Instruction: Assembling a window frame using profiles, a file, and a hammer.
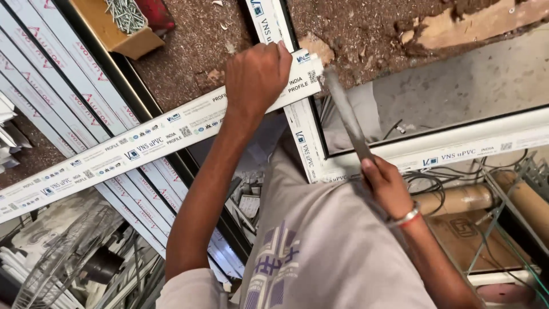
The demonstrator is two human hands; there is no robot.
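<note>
My left hand [255, 77] grips a long white plastic profile strip [131, 150] near its right end, holding it slanted across a white window frame [306, 134]. A long grey metal file [349, 117] is in my right hand [386, 184], its blade pointing up toward the strip's cut end [314, 77]. On my right wrist sits a silver and red bangle. My grey shirt fills the lower middle of the view.
Stacked white profiles [68, 86] lie at the left. A cardboard box of nails [123, 23] sits at the top left on a dusty board. Wires, cardboard rolls [457, 199] and a metal rack are at the lower right. A wire fan guard [63, 257] is at the lower left.
</note>
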